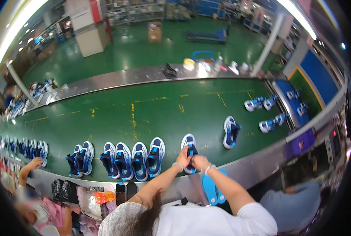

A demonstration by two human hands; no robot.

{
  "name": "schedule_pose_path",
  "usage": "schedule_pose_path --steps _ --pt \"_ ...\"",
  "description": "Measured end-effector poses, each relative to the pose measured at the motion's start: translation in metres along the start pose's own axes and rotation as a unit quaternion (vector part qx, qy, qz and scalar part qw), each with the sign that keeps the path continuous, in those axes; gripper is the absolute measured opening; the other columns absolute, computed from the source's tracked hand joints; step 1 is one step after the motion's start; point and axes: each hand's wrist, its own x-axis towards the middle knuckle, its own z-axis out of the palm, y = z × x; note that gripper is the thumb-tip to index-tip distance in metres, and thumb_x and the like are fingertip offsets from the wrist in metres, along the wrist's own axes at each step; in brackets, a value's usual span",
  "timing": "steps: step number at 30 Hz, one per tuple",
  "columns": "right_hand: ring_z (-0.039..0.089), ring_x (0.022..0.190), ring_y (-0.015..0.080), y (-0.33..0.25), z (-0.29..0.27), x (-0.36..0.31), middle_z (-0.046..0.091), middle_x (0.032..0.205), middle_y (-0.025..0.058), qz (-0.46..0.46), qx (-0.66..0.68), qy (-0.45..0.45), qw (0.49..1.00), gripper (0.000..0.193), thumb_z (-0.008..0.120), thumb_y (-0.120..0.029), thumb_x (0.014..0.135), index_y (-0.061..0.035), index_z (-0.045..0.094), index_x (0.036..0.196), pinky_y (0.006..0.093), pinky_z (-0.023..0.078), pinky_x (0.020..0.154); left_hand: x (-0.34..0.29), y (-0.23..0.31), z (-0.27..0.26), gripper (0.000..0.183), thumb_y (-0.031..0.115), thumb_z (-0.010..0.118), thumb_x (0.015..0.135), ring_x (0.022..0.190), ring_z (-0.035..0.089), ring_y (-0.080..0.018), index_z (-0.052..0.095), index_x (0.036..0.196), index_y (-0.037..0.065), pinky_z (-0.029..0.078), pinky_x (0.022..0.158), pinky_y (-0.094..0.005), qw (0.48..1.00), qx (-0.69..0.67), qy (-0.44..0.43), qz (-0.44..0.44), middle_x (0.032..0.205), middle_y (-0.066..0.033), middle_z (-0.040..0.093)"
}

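A navy, white and blue sneaker (188,141) stands on the green belt in front of me, toe pointing away. My left hand (184,158) is closed on the left side of its opening. On the opposite side, my right hand (200,162) has its fingers bent against the collar; the fingertips are partly hidden. Light blue insoles (210,189) lie on the metal edge beside my right forearm. Several matching sneakers (139,161) stand in a row to the left, and another sneaker (231,133) sits farther right.
Strapped-looking blue and white shoes (255,104) lie near the belt's right end. At left, a co-worker's hand (35,163) reaches to a line of sneakers (44,153). An orange bottle (102,197) and dark insoles (121,193) are near the front edge. A metal ledge (144,77) borders the far side.
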Motion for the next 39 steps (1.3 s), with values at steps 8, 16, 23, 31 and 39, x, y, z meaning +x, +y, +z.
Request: schedule_pose_path --steps 8,16,23,31,39 --pt "0.062 0.072 0.0301 -0.043 0.006 -0.012 0.058 0.085 0.0162 0.07 -0.054 0.001 0.996 0.019 0.054 -0.024 0.077 -0.0076 0.062 0.082 0.0404 0.05 0.063 -0.007 0.01 -0.039 0.038 0.025 0.059 0.076 0.101 0.053 -0.0286 0.054 0.107 0.004 0.043 0.086 -0.0354 0.99 0.137 -0.027 -0.018 0.106 -0.0151 0.057" --pt "0.063 0.073 0.0306 -0.054 0.023 0.038 0.063 0.08 0.0183 0.168 0.061 0.022 0.984 0.024 0.043 -0.014 0.082 -0.0022 0.064 0.079 0.0397 0.05 0.064 0.001 0.006 -0.06 0.041 0.044 0.056 0.077 0.085 0.057 -0.0355 0.062 0.093 0.006 0.045 0.074 -0.0394 0.983 0.079 -0.089 -0.14 0.087 -0.0211 0.06" --pt "0.058 0.095 0.0295 -0.048 0.031 0.053 0.057 0.105 0.0212 0.185 0.058 -0.104 0.975 0.031 0.044 -0.017 0.084 0.0006 0.055 0.107 0.0373 0.047 0.081 0.002 0.01 -0.065 0.049 0.046 0.058 0.075 0.089 0.057 -0.0346 0.061 0.099 0.004 0.045 0.078 -0.0363 0.979 0.077 -0.085 -0.169 0.093 -0.0215 0.06" --pt "0.052 0.107 0.0239 -0.034 0.067 0.062 0.051 0.119 0.0138 0.058 -0.171 -0.191 0.965 0.039 0.048 -0.024 0.084 -0.0064 0.048 0.12 0.0331 0.043 0.087 -0.004 0.012 -0.061 0.049 0.05 0.055 0.076 0.102 0.052 -0.0314 0.06 0.104 0.01 0.042 0.085 -0.0375 0.971 0.112 -0.115 -0.179 0.109 -0.0188 0.055" --pt "0.058 0.095 0.0295 -0.037 0.031 0.066 0.059 0.103 0.0183 0.079 -0.089 -0.206 0.971 0.035 0.052 -0.022 0.078 -0.0044 0.056 0.108 0.0361 0.047 0.081 -0.002 0.033 -0.08 0.054 0.049 0.052 0.077 0.099 0.054 -0.033 0.058 0.106 0.004 0.042 0.085 -0.0375 0.972 0.074 -0.123 -0.187 0.102 -0.0203 0.058"
